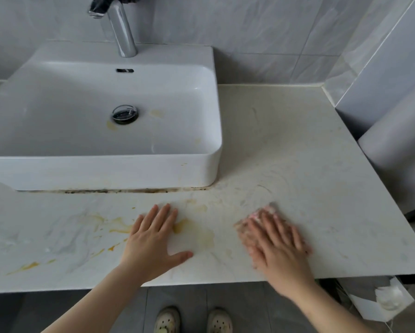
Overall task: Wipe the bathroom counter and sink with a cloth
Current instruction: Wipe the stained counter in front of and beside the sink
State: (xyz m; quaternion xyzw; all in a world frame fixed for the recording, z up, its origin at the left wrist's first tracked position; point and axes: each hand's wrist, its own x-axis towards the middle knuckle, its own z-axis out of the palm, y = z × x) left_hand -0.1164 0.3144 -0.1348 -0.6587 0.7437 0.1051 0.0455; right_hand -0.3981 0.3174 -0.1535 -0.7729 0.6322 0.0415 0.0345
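1. Pink cloth (265, 211) lay flat under the right grip (279, 241). The fingers were straight and spread, pressing down on the cloth rather than curling round it, and both looked blurred.
2. The cloth sat on the near right part of the pale tabletop (297, 145). Only its far edge and left corner showed past the fingertips.
3. The left grip (153, 239) rested palm-down on the tabletop, left of the cloth and apart from it. Its fingers were straight, its thumb pointed right, and it held nothing.
4. Yellow stains (120, 228) smeared the tabletop left of the left grip, and a paler yellow patch (201, 236) lay between the two grips.
5. A white rectangular sink (105, 171) stood on the tabletop, far and left of the grips, with faint yellowish marks near its chrome drain (125, 114).
6. A dark grime line (117, 190) ran along the joint at the sink's near base.
7. A chrome faucet (123, 32) rose from the sink's far rim, in front of grey wall tiles (249, 32).
8. Below the tabletop's near edge, two pale shoes (168, 320) stood on a grey floor, and crumpled white paper (386, 299) showed under the right end.
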